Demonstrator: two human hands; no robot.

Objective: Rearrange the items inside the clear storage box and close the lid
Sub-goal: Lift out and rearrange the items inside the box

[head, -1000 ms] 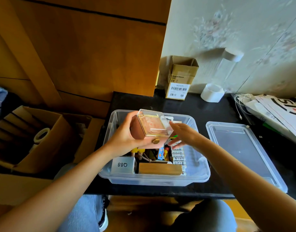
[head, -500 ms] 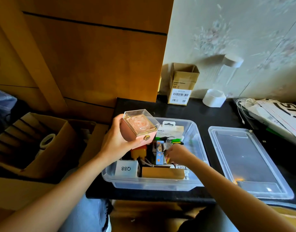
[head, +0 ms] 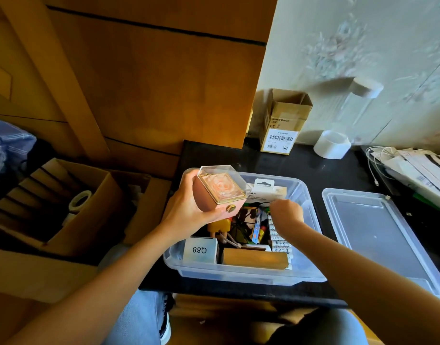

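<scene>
The black glossy bench (head: pixel 296 165) carries the clear plastic storage box (head: pixel 306 195) at centre frame, its flat clear lid (head: pixel 378 227) at right, and a small open cardboard carton (head: pixel 281 130), a white round cup (head: pixel 332 144) and stacked papers (head: pixel 418 168) toward the upper right.

Two hands (head: pixel 189 210) (head: pixel 286 214), one storage box (head: pixel 306 192), one lid (head: pixel 378 235) (off), two cardboard boxes (head: pixel 283 120) (head: pixel 72 202).

Readable marks we find

We read "Q88", upside down, on the small white box (head: pixel 200 250) at lower centre; "Made in Vietnam" and barcodes on the cardboard carton (head: pixel 283 125) above; "belkin", partly hidden, on the white package (head: pixel 266 191).
</scene>
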